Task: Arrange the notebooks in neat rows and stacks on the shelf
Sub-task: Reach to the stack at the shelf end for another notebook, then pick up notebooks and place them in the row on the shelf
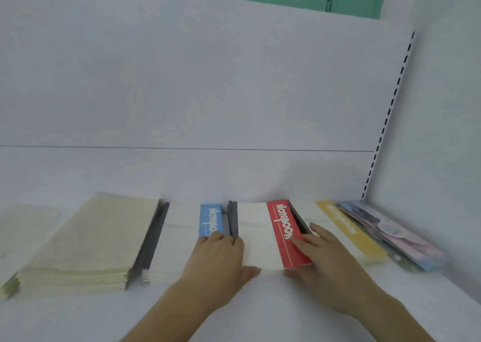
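A white notebook with a red band (283, 233) lies flat at the middle of the white shelf (234, 315). My left hand (218, 258) lies on its left edge, fingers reaching its grey spine and thumb at its front edge. My right hand (320, 253) rests on its right side, fingers on the red band. To the left lies a white notebook with a blue band (182, 235), then a stack of cream notebooks (86, 245). To the right lies a notebook with a yellow band (348, 229).
A stack of pastel pink and blue notebooks (395, 235) sits at the far right against the shelf's side wall (429, 133). The white back panel (208, 94) rises behind the row. Bare shelf lies in front of the notebooks.
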Available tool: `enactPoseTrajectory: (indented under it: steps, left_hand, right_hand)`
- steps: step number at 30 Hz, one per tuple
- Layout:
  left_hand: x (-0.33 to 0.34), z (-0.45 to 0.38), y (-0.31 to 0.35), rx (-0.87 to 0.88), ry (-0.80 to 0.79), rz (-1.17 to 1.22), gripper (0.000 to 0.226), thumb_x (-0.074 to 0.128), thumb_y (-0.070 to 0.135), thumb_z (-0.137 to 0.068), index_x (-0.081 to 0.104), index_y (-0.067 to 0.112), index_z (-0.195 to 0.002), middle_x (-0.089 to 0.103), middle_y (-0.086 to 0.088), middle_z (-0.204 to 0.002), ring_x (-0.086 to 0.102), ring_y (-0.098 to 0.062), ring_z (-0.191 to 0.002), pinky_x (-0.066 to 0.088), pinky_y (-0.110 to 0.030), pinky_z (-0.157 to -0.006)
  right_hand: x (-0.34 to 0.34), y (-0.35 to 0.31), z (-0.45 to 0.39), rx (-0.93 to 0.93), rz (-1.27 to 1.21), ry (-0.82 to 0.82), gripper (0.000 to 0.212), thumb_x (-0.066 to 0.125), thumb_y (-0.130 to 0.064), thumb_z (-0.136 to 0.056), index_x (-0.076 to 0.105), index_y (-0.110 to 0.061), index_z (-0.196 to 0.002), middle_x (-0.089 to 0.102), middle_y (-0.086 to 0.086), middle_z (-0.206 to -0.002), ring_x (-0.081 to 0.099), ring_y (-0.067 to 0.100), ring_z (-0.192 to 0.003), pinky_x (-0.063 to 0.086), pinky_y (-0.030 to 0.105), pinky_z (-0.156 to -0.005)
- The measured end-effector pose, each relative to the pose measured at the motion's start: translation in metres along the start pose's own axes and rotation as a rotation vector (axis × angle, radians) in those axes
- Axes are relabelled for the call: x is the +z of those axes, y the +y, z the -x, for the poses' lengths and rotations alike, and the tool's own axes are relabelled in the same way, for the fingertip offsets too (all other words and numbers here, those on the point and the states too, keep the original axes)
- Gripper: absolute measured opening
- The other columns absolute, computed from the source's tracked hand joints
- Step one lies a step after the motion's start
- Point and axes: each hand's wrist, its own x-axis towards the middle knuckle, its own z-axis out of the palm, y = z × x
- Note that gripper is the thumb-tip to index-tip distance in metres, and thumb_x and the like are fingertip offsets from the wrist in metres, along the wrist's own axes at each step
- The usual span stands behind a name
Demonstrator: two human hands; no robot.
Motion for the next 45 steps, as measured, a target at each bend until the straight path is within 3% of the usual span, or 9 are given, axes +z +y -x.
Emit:
enactPoseTrajectory:
  steps: [5,12,17,21,24,26,28,35,45]
  left_hand:
    - [-0.004,-0.010,0.011,-0.088,-0.053,-0.011,0.050,0.041,0.067,-0.094,0.054,0.022,-0.110,0.063,-0.001,-0.112,0.053,-0.022,-0.108,0.039,-0.036,-0.092]
    - [-0.012,-0.014,0.018,-0.178,-0.115,0.026,0.044,0.048,0.069,-0.090,0.044,0.025,-0.094,0.061,-0.002,-0.105,0.054,-0.023,-0.102,0.038,-0.034,-0.090]
    - [-0.014,-0.019,0.017,-0.216,-0.165,0.086,0.055,0.055,0.070,-0.086,0.048,0.028,-0.122,0.060,0.000,-0.110,0.052,-0.022,-0.103,0.043,-0.033,-0.085]
    - [-0.019,-0.018,0.018,-0.199,-0.159,0.037,0.045,0.053,0.069,-0.088,0.048,0.027,-0.102,0.054,0.001,-0.100,0.050,-0.020,-0.099,0.038,-0.033,-0.082]
    - [-0.014,-0.014,0.016,-0.175,-0.100,0.045,0.065,0.050,0.072,-0.087,0.047,0.027,-0.133,0.051,0.001,-0.136,0.033,-0.023,-0.139,0.029,-0.039,-0.114]
    - [-0.016,-0.006,0.017,-0.183,-0.003,0.086,0.079,0.049,0.074,-0.086,0.032,0.029,-0.149,0.031,0.002,-0.158,0.012,-0.022,-0.151,0.017,-0.041,-0.122]
    - [-0.016,0.004,0.017,-0.210,0.106,0.102,0.078,0.046,0.072,-0.088,0.029,0.029,-0.151,0.023,0.003,-0.162,0.006,-0.020,-0.152,0.013,-0.039,-0.124]
    - [-0.003,0.057,-0.008,-0.334,0.424,0.161,0.051,0.040,0.058,-0.094,0.061,0.023,-0.124,0.061,0.005,-0.131,0.051,-0.020,-0.131,0.043,-0.040,-0.109]
    - [-0.017,0.181,-0.092,-0.535,0.549,0.134,0.043,0.040,0.050,-0.094,0.066,0.023,-0.116,0.065,0.007,-0.122,0.057,-0.017,-0.120,0.047,-0.035,-0.101]
  right_hand:
    - [0.009,0.023,-0.014,-0.070,0.056,-0.044,0.108,-0.008,-0.090,-0.064,0.033,-0.034,-0.147,0.035,-0.014,-0.150,0.006,0.018,-0.147,0.003,0.032,-0.118]
    - [0.002,0.034,-0.028,-0.155,0.084,-0.086,0.087,0.019,-0.086,-0.077,0.040,-0.033,-0.142,0.044,-0.015,-0.144,0.014,0.016,-0.143,0.002,0.035,-0.119]
    - [0.003,0.038,-0.032,-0.187,0.091,-0.128,0.087,0.024,-0.087,-0.076,0.037,-0.033,-0.142,0.046,-0.014,-0.143,0.016,0.015,-0.143,0.000,0.035,-0.120]
    - [0.002,0.037,-0.031,-0.170,0.112,-0.140,0.089,0.023,-0.088,-0.075,0.033,-0.033,-0.144,0.043,-0.012,-0.145,0.017,0.017,-0.143,0.002,0.037,-0.120]
    - [-0.002,0.037,-0.029,-0.161,0.120,-0.082,0.089,0.019,-0.088,-0.075,0.031,-0.034,-0.144,0.036,-0.012,-0.148,0.019,0.017,-0.141,0.004,0.038,-0.120]
    - [-0.003,0.033,-0.028,-0.147,0.080,-0.014,0.089,0.016,-0.087,-0.077,0.024,-0.034,-0.147,0.025,-0.012,-0.154,0.010,0.017,-0.145,0.003,0.037,-0.120]
    - [-0.003,0.026,-0.029,-0.156,0.056,0.038,0.090,0.008,-0.085,-0.077,0.022,-0.034,-0.149,0.019,-0.009,-0.158,0.002,0.017,-0.147,0.005,0.036,-0.121]
    - [0.005,-0.033,-0.022,-0.256,-0.046,0.058,0.088,0.004,-0.082,-0.079,0.024,-0.033,-0.150,0.017,-0.006,-0.160,0.000,0.018,-0.148,0.001,0.034,-0.117]
    - [-0.005,-0.183,-0.010,-0.433,-0.146,0.036,0.092,-0.006,-0.079,-0.075,0.020,-0.034,-0.151,0.011,-0.011,-0.160,-0.007,0.012,-0.147,0.004,0.032,-0.120]
